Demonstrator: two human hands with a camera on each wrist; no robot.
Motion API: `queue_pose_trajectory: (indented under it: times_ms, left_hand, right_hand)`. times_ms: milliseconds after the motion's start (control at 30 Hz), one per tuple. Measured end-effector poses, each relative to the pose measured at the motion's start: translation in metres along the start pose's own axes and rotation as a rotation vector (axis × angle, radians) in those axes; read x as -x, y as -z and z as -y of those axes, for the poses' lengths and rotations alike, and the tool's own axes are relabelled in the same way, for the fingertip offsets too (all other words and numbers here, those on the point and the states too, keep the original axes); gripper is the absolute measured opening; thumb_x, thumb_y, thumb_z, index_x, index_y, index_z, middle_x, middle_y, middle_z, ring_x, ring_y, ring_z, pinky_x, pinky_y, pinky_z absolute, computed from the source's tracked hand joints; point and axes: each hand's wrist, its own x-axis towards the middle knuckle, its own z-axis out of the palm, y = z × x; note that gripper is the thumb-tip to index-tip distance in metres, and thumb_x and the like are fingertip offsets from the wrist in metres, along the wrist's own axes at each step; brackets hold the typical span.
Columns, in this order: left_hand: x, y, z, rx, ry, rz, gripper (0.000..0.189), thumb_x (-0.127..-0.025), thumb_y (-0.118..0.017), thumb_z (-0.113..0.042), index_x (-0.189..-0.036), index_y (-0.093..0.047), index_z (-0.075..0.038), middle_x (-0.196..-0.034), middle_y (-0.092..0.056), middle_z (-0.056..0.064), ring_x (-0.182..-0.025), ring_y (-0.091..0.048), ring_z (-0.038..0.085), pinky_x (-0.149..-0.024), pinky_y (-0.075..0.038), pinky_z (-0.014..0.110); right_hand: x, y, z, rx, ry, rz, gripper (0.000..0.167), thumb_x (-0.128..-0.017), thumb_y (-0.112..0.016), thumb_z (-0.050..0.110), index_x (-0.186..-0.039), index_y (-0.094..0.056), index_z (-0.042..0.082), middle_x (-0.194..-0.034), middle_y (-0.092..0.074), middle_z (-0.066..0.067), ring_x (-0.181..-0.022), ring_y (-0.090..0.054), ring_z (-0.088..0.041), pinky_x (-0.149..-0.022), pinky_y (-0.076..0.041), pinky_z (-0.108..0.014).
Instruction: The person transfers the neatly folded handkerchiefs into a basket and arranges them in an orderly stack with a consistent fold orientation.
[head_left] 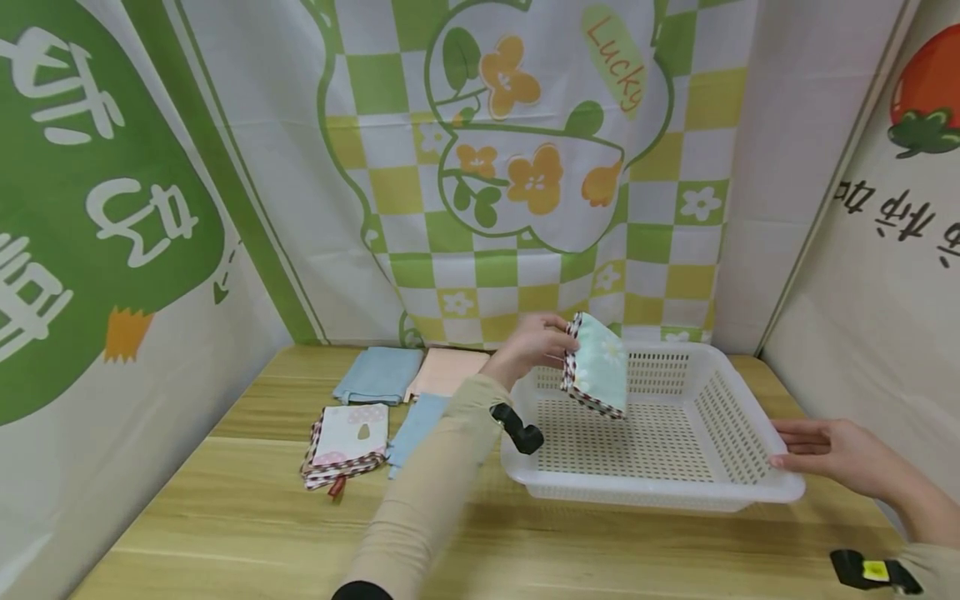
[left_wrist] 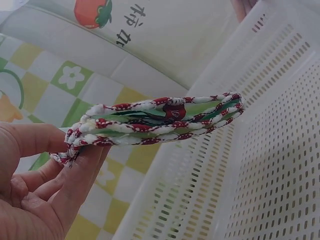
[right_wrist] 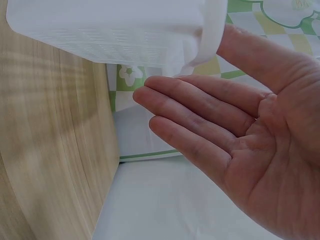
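My left hand (head_left: 531, 346) pinches one edge of a folded pale green handkerchief (head_left: 602, 364) with flowers and a red-and-white checked border. The handkerchief is held up over the left part of a white plastic basket (head_left: 753, 493). Its stacked border layers and a small red tag (left_wrist: 175, 112) show in the left wrist view, where the thumb lies above the fold and fingers below. At the basket's right side, my right hand (head_left: 847, 457) has its thumb at the rim. In the right wrist view, this hand's fingers (right_wrist: 192, 135) stretch out straight beside the basket.
Left of the basket on the wooden table (head_left: 225, 517) lie a folded patterned handkerchief (head_left: 352, 433) with a checked border, a blue cloth (head_left: 378, 372), a peach cloth (head_left: 448, 371) and another blue cloth (head_left: 416, 425), partly behind my left arm. Printed curtains (head_left: 408, 275) hang around the table.
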Motion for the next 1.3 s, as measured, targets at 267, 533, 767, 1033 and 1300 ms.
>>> queue_pose_trajectory:
  times_ms: [267, 533, 767, 1033, 1300]
  left_hand:
    - [-0.005, -0.012, 0.003, 0.004, 0.047, 0.002, 0.026, -0.083, -0.066, 0.003, -0.107, -0.056, 0.0, -0.076, -0.061, 0.007, -0.058, -0.06, 0.017, -0.063, -0.057, 0.033]
    - [-0.015, -0.022, 0.008, -0.014, 0.053, 0.012, 0.026, -0.083, -0.065, 0.004, -0.108, -0.058, 0.003, -0.082, -0.059, 0.008, -0.062, -0.061, 0.018, -0.066, -0.058, 0.034]
    - [-0.017, -0.034, 0.008, 0.001, 0.078, 0.023, 0.018, -0.082, -0.064, 0.008, -0.098, -0.058, 0.003, -0.08, -0.058, 0.008, -0.061, -0.061, 0.02, -0.08, -0.056, 0.046]
    - [-0.022, -0.046, 0.014, 0.037, 0.1, 0.035, 0.017, -0.082, -0.063, 0.01, -0.083, -0.053, -0.003, -0.072, -0.057, 0.009, -0.056, -0.061, 0.02, -0.076, -0.056, 0.046]
    - [-0.024, -0.053, 0.018, 0.048, 0.099, 0.056, 0.017, -0.082, -0.063, 0.011, -0.085, -0.053, -0.002, -0.073, -0.058, 0.008, -0.055, -0.059, 0.018, -0.061, -0.057, 0.032]
  right_hand:
    - [0.003, 0.0, 0.001, -0.011, 0.005, 0.007, 0.066, -0.088, -0.067, 0.03, -0.13, -0.044, -0.017, -0.119, -0.06, -0.03, -0.086, -0.057, 0.013, -0.072, -0.056, -0.024]
    - [0.001, 0.0, -0.001, -0.021, 0.019, 0.002, 0.066, -0.088, -0.067, 0.029, -0.129, -0.045, -0.018, -0.119, -0.06, -0.031, -0.086, -0.058, 0.012, -0.072, -0.055, -0.021]
    - [0.001, 0.0, 0.0, -0.024, 0.027, 0.0, 0.066, -0.088, -0.068, 0.028, -0.129, -0.045, -0.018, -0.119, -0.059, -0.031, -0.086, -0.058, 0.012, -0.072, -0.055, -0.022]
    - [0.0, -0.001, -0.001, -0.005, 0.03, -0.001, 0.064, -0.088, -0.068, 0.025, -0.128, -0.045, -0.019, -0.118, -0.06, -0.031, -0.087, -0.062, 0.006, -0.072, -0.055, -0.022]
    - [0.0, 0.001, -0.001, 0.006, 0.023, 0.002, 0.063, -0.089, -0.067, 0.024, -0.127, -0.045, -0.02, -0.117, -0.06, -0.032, -0.087, -0.061, 0.006, -0.072, -0.055, -0.021]
